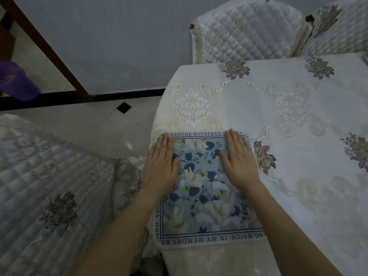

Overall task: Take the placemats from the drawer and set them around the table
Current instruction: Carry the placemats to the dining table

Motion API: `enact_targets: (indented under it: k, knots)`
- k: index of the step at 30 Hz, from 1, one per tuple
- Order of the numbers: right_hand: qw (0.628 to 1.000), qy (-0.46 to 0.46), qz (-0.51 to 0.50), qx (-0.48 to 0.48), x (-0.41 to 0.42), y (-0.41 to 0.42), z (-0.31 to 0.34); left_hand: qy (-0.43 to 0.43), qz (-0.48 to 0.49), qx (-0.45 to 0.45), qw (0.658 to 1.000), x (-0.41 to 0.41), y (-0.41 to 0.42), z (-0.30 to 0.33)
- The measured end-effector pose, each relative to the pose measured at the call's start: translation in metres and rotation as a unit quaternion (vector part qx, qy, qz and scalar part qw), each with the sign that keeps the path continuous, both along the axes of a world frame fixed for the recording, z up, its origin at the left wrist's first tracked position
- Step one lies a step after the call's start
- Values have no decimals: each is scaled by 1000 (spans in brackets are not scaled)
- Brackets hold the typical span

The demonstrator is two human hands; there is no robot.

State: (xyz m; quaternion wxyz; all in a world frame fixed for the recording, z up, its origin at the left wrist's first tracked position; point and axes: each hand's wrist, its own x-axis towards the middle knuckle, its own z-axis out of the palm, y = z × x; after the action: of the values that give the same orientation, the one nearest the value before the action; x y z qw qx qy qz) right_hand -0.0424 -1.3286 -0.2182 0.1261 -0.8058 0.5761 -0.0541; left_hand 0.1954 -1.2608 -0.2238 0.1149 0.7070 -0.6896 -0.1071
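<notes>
A: Since both palms are already flat on the placemat [207, 188], I'd call the step in hand smoothing and squaring it, not placing it. To do it well: press down, sweep outward from the middle, then line its near edge up with the table [298, 120] edge.

B: Agreed. Mat sits lower centre of the frame, on the table's left end. Its left border looks right at the edge of the tablecloth drop, maybe slightly over it; can't tell for sure. I'd nudge it right, toward the middle of the table.

A: Hand state?

B: Left hand [161, 164] lies on the mat's left border, fingers straight and together, pointing up-frame. Right hand [239, 158] lies on the mat's upper right part, same pose, fingertips reaching the printed text strip at the far edge. Neither grips anything; both just press. Hands are apart, with the blue floral print showing between them.

A: Arms?

B: Both forearms come in from the bottom of the frame, angled toward each other, wrists roughly level.

A: Farther out?

B: Quilted chair cover [49, 186] at lower left, just beside the table's end. Tiled floor [99, 124] above that. Two more covered chairs [249, 30] at upper right, behind the table's far edge. Purple blurred object [18, 84] at the left edge, unidentifiable.

A: Other mats?

B: None visible; no drawer in view either. Progress beyond this one: unknown.
</notes>
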Motion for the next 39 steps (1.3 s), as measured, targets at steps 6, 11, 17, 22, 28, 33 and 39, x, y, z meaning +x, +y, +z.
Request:
enact_targets:
  k: [6,11,17,22,28,33,39]
  knots:
    - [999,15,-28,1,-1,0,12,-41,-6,13,999,0,-2,12]
    - [990,-141,-4,22,57,92,30,10,-64,2,998,-68,66,24]
    - [991,-117,54,44,54,142,10,62,-52,2,997,-76,104,16]
    - [996,-56,56,31,12,141,12,12,-80,28,996,-57,110,8]
    - [999,-21,14,32,-40,138,12,1,-77,50,996,-20,119,12]
    - [998,-8,-1,61,-44,139,21,-54,-110,84,989,-11,116,30]
    - [978,-159,-103,84,-27,140,82,-15,-132,81,988,-13,98,92]
